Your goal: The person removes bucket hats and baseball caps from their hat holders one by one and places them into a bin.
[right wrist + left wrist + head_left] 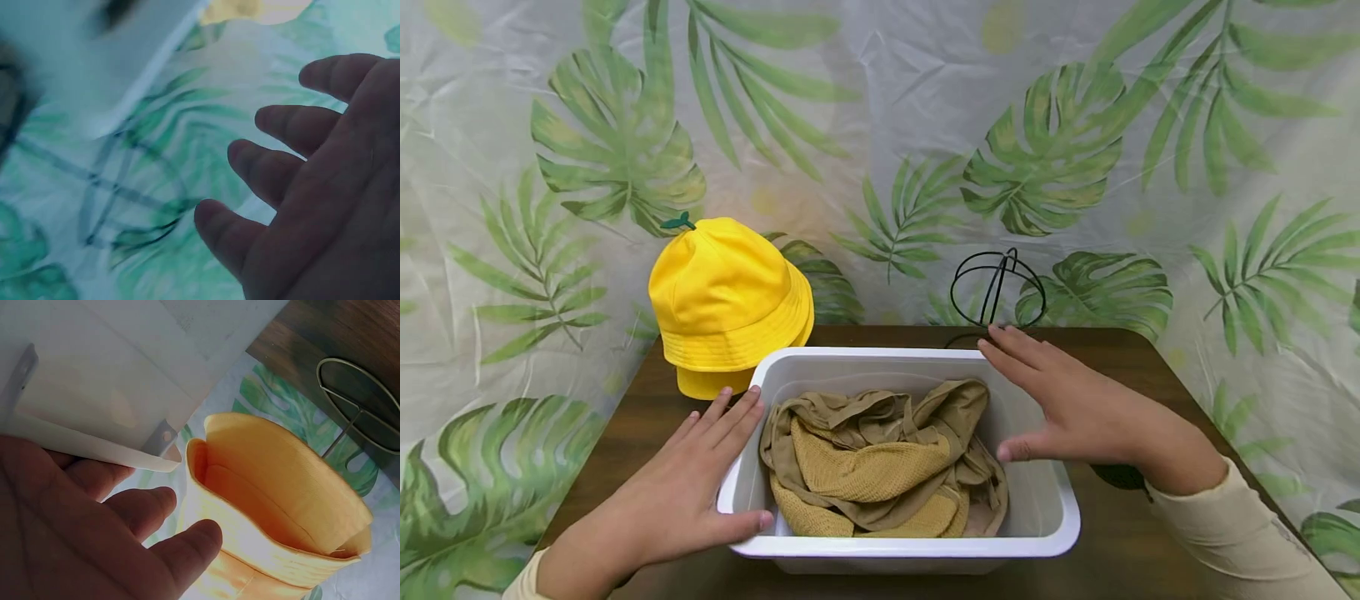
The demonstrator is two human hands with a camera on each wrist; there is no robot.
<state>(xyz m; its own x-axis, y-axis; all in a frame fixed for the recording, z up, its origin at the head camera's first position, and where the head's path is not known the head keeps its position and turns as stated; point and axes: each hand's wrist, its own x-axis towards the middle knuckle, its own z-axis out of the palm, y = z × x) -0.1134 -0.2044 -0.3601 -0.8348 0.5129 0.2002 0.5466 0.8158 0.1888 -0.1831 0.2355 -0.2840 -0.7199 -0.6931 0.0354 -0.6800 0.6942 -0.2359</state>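
A white plastic basin [820, 547] stands on the table, holding a crumpled tan and mustard cloth item [872, 467], partly knit. My left hand [677, 483] is at the basin's left rim, fingers extended along the outer side and thumb stretched over the front left corner. In the left wrist view, that hand's fingers [197, 547] lie beside the basin's rim [94, 447]. Over the basin's right side, my right hand [1082, 408] is spread with nothing in it; the right wrist view shows its fingers [269, 169] apart from the blurred basin.
Behind the basin on the left, a yellow bucket hat [722, 292] with a green sprout on top sits on what looks like another yellow brim. A black wire stand [997, 287] rises at the back of the dark wooden table [1105, 358]. Leaf-patterned cloth [910, 100] hangs behind.
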